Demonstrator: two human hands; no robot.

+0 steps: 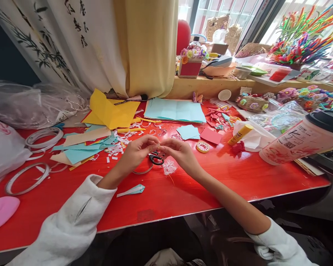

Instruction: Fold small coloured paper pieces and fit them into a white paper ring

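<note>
My left hand (pixel 140 150) and my right hand (pixel 181 151) meet fingertip to fingertip above the middle of the red table (pixel 183 199). Both are closed in a pinch. A tiny yellowish bit seems to show between the fingertips, too small to name. Just beneath them lie black-handled scissors (pixel 156 159), partly hidden by my fingers. A small heap of whitish shreds (pixel 170 167) rests below my right hand. Nearer the front edge, a folded light-blue paper piece (pixel 135 189) with a pale strip lies flat.
Light-blue sheets (pixel 174 109), yellow paper (pixel 113 111) and paper scraps lie behind and left. Tape rolls (pixel 27 179) sit at the left. Toward the right are red paper squares (pixel 211 136), a small tape roll (pixel 202 147), a glue stick (pixel 240 134) and a tilted cup (pixel 302 136).
</note>
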